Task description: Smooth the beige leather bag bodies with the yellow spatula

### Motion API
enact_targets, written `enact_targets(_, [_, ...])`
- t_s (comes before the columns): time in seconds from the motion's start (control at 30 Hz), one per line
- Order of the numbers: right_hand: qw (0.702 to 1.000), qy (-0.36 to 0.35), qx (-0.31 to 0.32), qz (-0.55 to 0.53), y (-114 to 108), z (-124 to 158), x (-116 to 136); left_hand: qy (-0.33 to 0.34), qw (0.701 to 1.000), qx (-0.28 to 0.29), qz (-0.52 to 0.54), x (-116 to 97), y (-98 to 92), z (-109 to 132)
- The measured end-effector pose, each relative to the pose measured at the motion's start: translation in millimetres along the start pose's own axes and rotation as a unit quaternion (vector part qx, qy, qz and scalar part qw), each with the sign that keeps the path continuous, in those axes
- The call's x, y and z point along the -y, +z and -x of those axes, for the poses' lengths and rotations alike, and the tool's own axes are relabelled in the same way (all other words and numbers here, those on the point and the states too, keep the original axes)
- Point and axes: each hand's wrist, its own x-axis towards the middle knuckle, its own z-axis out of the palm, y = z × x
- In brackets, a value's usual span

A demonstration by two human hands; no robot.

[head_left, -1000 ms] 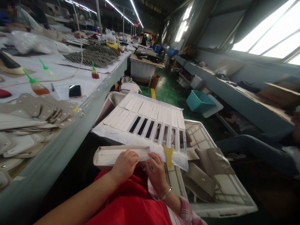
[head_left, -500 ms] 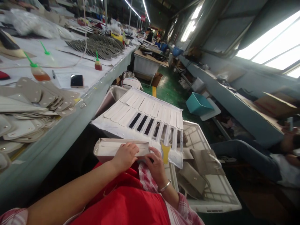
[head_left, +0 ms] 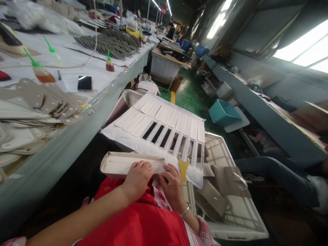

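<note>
A long cream leather panel (head_left: 120,164) lies across my lap over a red apron. My left hand (head_left: 137,177) rests on its right half, fingers curled and pressing it down. My right hand (head_left: 173,184) sits just right of it, fingers bent over the panel's end and a small dark thing I cannot make out. Behind the panel lies a white backing sheet (head_left: 159,131) with rows of cream strips, several slots bare and dark. A yellow tab (head_left: 183,167) hangs at its near edge.
A long table (head_left: 77,112) on my left carries stacked beige leather pieces (head_left: 38,109), glue bottles (head_left: 41,73) and a phone (head_left: 84,83). A white crate (head_left: 230,201) with taupe leather pieces stands at my right. Another person's legs (head_left: 276,174) stretch across at right. A teal bin (head_left: 222,112) lies on the green floor.
The view has shifted slightly; my hands stay on the cream panel, the left fingers edging a little rightward along it. The backing sheet has not moved.
</note>
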Motion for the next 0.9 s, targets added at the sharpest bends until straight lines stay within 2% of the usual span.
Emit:
enact_targets(0.17, [0.999, 0.038, 0.007, 0.024, 2.5, -1.7, 3.8, -0.033, 0.999, 0.022, 0.007, 1.6, -3.4, -15.0])
enact_targets(0.3, [0.991, 0.125, -0.025, 0.041, 0.6, -1.3, 3.8, -0.047, 0.997, 0.052, 0.020, 8.0, -6.0, -21.9])
enact_targets(0.37, [0.980, 0.194, 0.006, 0.043, -1.2, -1.5, 3.0, -0.046, 0.997, 0.054, 0.026, 9.9, -7.1, -22.7])
enact_targets(0.43, [0.959, 0.266, 0.094, -0.024, -2.1, -2.5, 3.0, -0.047, 0.997, 0.055, 0.028, 10.7, -8.0, -22.8])
enact_targets(0.5, [0.906, 0.348, 0.181, -0.160, -1.5, -4.0, 5.1, -0.051, 0.996, 0.061, 0.030, 10.6, -8.8, -23.1])
enact_targets(0.57, [0.822, 0.428, 0.220, -0.303, -0.2, -5.4, 9.3, -0.055, 0.996, 0.066, 0.030, 10.1, -9.4, -23.8])
enact_targets(0.63, [0.745, 0.487, 0.212, -0.404, 0.9, -6.4, 15.2, -0.056, 0.996, 0.067, 0.026, 9.7, -9.6, -24.7])
enact_targets(0.7, [0.686, 0.524, 0.192, -0.466, 1.6, -7.0, 21.7, -0.055, 0.996, 0.067, 0.023, 9.8, -9.5, -25.5])
enact_targets(0.8, [0.638, 0.547, 0.166, -0.516, 3.9, -8.5, 32.0, -0.056, 0.996, 0.068, 0.024, 10.9, -9.2, -26.3])
enact_targets(0.9, [0.626, 0.553, 0.133, -0.533, 10.1, -10.6, 41.0, -0.054, 0.996, 0.067, 0.025, 12.8, -9.2, -27.6])
